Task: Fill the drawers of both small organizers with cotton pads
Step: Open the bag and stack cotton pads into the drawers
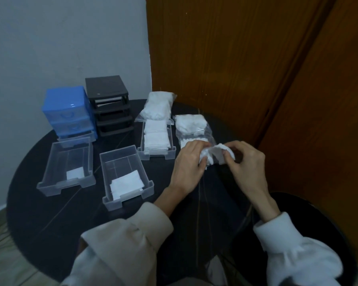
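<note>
Bare surface (56, 213) lies open left of the hands (213, 162), nearer the person. Three clear drawers (126, 176) crowd farther left; bagged pads (192, 129) sit just beyond; wooden door (256, 69) walls the right.

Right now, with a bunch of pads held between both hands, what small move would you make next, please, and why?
Probably carry the cotton pads that the left hand and right hand pinch over to the middle drawer. It holds pads only at its near end, while the right drawer already looks full.
</note>
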